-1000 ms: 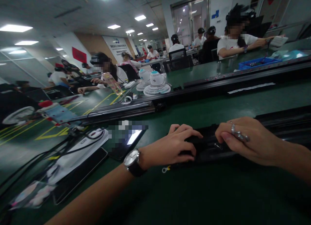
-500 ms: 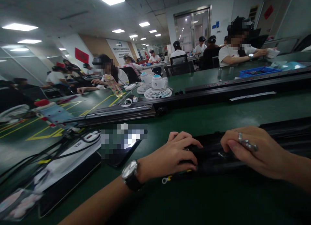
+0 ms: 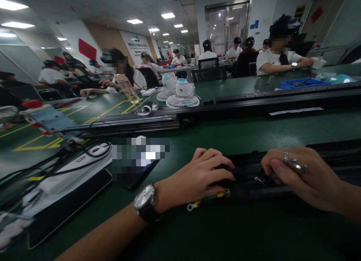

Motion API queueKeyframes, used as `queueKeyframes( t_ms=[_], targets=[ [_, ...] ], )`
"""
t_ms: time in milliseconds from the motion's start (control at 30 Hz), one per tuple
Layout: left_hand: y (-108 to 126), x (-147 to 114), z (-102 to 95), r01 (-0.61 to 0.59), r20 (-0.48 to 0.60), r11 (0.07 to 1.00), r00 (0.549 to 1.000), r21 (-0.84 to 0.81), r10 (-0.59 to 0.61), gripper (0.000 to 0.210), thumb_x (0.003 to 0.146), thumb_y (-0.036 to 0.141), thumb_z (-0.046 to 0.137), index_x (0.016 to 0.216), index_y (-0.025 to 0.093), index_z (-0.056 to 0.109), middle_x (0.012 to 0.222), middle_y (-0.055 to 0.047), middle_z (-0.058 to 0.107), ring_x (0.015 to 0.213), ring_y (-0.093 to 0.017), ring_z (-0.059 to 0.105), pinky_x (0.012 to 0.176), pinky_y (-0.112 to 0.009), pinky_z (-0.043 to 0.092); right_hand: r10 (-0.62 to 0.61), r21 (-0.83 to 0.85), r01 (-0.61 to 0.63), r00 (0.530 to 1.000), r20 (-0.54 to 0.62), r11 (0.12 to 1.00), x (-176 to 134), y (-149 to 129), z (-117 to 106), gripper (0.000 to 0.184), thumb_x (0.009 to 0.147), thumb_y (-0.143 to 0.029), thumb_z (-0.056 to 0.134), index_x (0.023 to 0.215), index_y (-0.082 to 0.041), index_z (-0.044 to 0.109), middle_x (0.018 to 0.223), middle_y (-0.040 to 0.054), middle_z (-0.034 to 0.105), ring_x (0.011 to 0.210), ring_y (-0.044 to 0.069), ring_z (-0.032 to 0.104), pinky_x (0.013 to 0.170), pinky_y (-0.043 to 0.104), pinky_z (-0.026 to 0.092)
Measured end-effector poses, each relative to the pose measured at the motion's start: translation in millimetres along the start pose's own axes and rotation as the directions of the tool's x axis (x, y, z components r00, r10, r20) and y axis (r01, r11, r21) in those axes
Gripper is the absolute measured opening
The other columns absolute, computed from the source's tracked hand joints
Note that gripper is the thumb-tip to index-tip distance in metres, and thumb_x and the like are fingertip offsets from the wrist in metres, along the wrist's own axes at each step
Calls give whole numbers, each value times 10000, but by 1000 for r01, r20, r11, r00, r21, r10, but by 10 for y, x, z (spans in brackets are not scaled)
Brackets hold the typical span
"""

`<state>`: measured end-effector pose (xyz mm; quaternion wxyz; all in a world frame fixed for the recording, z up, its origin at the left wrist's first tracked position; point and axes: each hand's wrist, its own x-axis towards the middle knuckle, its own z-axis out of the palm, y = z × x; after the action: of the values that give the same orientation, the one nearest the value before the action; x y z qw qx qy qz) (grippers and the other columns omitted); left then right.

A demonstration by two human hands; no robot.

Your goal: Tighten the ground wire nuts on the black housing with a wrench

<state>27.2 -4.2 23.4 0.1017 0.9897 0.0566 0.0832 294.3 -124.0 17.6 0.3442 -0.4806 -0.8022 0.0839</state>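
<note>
My left hand (image 3: 208, 174) is curled over the left end of a black rail (image 3: 248, 163), fingers on top and thumb at the near side. By the thumb, a yellow-green wire (image 3: 213, 196) with a ring terminal (image 3: 191, 207) juts out to the left. My right hand (image 3: 304, 178) is closed above the rail, its fingertips pinching a small black piece (image 3: 264, 177). A bright metal glint shows beside that piece. A silver metal piece with a knobbed end (image 3: 299, 167) pokes out between the right hand's fingers; its rest is hidden.
Left of my hands lie a phone (image 3: 135, 174), a long black device (image 3: 70, 208) and a tangle of cables (image 3: 67, 156). Beyond, long black rails (image 3: 254, 103) cross the green table. Behind them are white fans (image 3: 183, 95), a blue tray (image 3: 303, 83) and people seated working.
The view has shifted slightly. My right hand has moved a little right, and more of the black piece shows. My left thumb has lifted slightly, exposing more of the wire.
</note>
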Motion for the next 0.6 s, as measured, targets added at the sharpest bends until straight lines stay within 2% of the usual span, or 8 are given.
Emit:
queueKeyframes(
  t_ms=[100,167,233,300,400,467,500,600],
  targets=[
    [-3,-23,8,20,4,1000,1000,-23,-20,278,962,197,652,1226,286,651,1395,-23,600,1328,-234,474,1079,-406,342,-6,18,6,1000,4,1000,6,-34,-1,322,1065,-234,388,796,-218,564,624,-31,526,497,117,470,502,280,355],
    [0,-20,37,29,-1,998,1000,-48,-29,253,961,310,685,1208,273,644,1399,-35,595,1330,-249,466,1083,-419,338,-8,34,7,1000,10,999,5,-50,1,318,1063,-225,387,796,-217,559,633,-29,524,505,117,470,508,281,355],
    [7,-6,65,42,-15,997,999,-59,-43,318,939,420,711,1204,266,627,1416,-45,582,1341,-270,448,1091,-438,326,-6,47,5,1000,23,999,0,-55,8,307,1067,-233,386,812,-218,556,644,-28,520,519,121,477,522,285,361],
    [17,1,72,67,-31,995,997,-68,-70,368,921,446,728,1209,258,599,1436,-53,565,1352,-283,433,1099,-451,318,2,51,-4,999,40,999,-5,-51,24,301,1074,-244,378,832,-219,555,653,-29,513,529,123,480,535,287,364],
    [25,-29,41,130,-39,986,990,-105,-134,330,933,245,690,1231,246,548,1440,-58,549,1349,-263,440,1106,-442,327,33,43,-37,995,91,998,-7,-37,62,318,1080,-258,363,823,-218,545,646,-31,503,525,122,468,535,287,361],
    [23,-70,29,174,-46,975,982,-139,-181,415,903,136,652,1277,246,512,1440,-64,538,1355,-253,441,1112,-442,335,46,27,-50,989,141,998,-2,-36,85,335,1083,-278,368,794,-214,527,641,-28,510,528,120,471,533,280,367],
    [20,-90,36,194,-54,968,977,-158,-204,458,897,160,673,1308,248,492,1447,-70,530,1361,-258,440,1112,-448,343,55,17,-58,984,171,998,3,-41,90,342,1084,-287,377,782,-212,519,636,-28,513,528,117,474,532,274,373],
    [17,-122,111,250,-86,945,958,-211,-272,658,855,409,798,1383,248,441,1454,-87,520,1336,-283,462,1095,-465,385,104,-3,-106,963,250,994,58,-89,58,364,1083,-309,416,752,-205,528,599,-35,529,492,100,486,505,250,382]
  ],
)
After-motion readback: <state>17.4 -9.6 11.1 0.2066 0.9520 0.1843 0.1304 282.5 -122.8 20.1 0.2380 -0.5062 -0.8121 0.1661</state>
